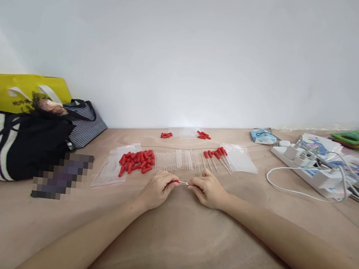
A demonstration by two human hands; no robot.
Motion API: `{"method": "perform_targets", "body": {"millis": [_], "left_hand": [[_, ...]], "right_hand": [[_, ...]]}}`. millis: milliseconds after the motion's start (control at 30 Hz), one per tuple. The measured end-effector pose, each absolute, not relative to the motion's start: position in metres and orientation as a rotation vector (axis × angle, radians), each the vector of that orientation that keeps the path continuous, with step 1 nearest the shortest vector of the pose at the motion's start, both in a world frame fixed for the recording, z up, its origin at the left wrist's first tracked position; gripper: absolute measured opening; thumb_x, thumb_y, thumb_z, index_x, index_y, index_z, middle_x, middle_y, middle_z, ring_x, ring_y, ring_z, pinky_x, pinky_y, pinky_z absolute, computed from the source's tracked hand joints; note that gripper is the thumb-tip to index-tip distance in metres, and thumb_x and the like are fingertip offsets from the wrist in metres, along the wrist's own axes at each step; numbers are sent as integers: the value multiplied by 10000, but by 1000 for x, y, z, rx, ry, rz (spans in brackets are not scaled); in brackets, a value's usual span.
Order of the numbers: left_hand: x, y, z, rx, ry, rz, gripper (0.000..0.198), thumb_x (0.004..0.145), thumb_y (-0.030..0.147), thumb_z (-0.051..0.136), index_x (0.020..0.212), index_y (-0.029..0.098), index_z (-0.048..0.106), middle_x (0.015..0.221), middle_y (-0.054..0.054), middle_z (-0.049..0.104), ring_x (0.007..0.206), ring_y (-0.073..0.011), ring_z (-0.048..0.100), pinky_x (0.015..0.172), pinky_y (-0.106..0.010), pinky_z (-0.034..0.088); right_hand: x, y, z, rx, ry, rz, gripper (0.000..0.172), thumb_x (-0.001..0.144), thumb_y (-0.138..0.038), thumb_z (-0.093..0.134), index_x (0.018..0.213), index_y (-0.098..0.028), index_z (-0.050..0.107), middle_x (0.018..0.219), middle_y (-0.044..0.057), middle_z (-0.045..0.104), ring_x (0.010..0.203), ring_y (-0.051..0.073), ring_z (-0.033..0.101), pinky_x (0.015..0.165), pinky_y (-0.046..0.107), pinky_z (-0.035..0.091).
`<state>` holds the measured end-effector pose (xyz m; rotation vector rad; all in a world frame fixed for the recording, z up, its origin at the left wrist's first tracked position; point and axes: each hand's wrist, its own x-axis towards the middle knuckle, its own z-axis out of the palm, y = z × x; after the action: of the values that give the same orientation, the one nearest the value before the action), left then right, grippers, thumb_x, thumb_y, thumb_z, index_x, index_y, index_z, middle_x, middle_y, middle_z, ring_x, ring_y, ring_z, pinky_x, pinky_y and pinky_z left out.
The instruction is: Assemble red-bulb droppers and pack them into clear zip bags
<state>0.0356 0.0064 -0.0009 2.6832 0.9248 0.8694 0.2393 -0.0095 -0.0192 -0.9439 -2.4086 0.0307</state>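
Note:
My left hand [157, 189] pinches a small red rubber cap [175, 181] at its fingertips. My right hand [207, 189] grips a thin clear tube [184, 183], whose end meets the cap between the two hands. Just beyond the hands lies a row of clear tubes [178, 160]. Left of that row a pile of loose red caps [137, 161] rests by a clear plastic bag [110, 170]. To the right lie several finished droppers with red caps [217, 156] beside another clear bag [241, 158].
More red caps [166, 135] and clear tubes [188, 133] lie near the wall. Striped and black bags [19, 142] and a yellow bag [16, 90] stand at the left. A white power strip [311, 171] with plugs and cables sits at the right, near printed papers [354, 165].

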Motion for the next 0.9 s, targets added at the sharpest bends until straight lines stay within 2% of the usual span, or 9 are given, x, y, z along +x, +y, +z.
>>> {"method": "perform_targets", "body": {"millis": [233, 900], "left_hand": [[36, 7, -1, 2718, 888, 833, 194, 860, 254, 393, 776, 168, 544, 708, -32, 594, 700, -162, 526, 680, -291, 398], [41, 8, -2, 2781, 761, 747, 257, 873, 266, 350, 747, 174, 554, 684, -35, 606, 660, -158, 521, 721, -310, 368]], "right_hand": [[238, -7, -17, -902, -2421, -199, 215, 847, -189, 339, 791, -162, 545, 648, 21, 603, 513, 107, 434, 648, 299, 206], [233, -6, -21, -906, -2441, 42, 223, 856, -187, 327, 793, -163, 540, 661, 25, 596, 581, 118, 489, 640, 272, 245]]}}
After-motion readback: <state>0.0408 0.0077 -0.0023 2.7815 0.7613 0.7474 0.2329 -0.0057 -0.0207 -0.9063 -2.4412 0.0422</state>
